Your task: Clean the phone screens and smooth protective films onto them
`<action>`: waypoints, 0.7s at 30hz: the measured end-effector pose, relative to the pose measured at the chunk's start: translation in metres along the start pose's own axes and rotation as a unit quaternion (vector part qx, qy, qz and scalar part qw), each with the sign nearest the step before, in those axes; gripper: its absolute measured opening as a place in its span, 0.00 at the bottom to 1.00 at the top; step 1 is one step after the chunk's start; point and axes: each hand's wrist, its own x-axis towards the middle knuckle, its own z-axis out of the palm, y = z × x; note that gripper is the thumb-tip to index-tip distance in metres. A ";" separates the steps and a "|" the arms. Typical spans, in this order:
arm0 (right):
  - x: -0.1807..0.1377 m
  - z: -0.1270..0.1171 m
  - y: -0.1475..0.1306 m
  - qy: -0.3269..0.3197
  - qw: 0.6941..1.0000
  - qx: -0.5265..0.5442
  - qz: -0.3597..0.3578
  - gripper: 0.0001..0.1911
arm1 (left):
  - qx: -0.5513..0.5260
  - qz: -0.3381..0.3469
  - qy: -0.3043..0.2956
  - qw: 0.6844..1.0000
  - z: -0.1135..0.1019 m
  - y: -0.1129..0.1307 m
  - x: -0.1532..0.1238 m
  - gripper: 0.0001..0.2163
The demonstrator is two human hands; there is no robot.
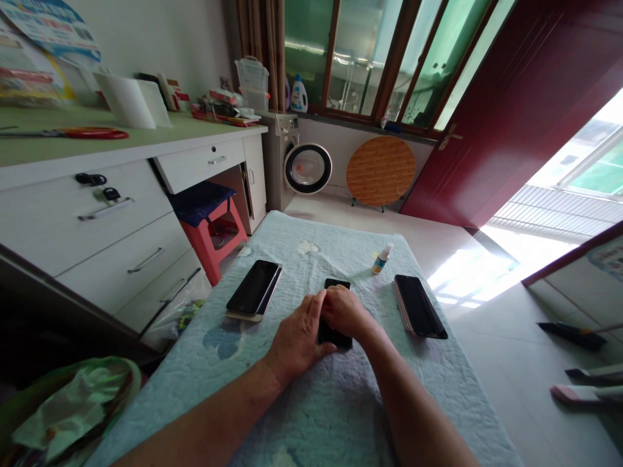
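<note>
left hand (296,337) grips phone (337,284) edge; right hand (346,311) curled, fingertips pressing its screen.

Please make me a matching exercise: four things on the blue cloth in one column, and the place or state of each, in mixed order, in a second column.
1. middle phone
2. left phone
3. right phone
4. bottle

a. by the right edge of the cloth, untouched
b. standing, beyond the phones
c. under the left hand and right hand
d. nearest the stool

Pairs: 1-c, 2-d, 3-a, 4-b
</note>
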 end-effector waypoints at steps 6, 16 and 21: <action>-0.003 -0.007 -0.006 -0.038 0.998 0.037 -0.022 0.05 | -0.027 -0.015 0.009 0.999 0.000 0.001 -0.002 0.50; -0.009 -0.029 -0.007 -0.143 0.977 0.155 0.026 0.06 | -0.012 -0.020 0.014 1.000 0.003 -0.001 -0.002 0.50; -0.010 -0.030 0.004 -0.108 0.985 0.121 0.060 0.04 | 0.033 -0.020 -0.011 0.999 0.000 0.000 -0.001 0.38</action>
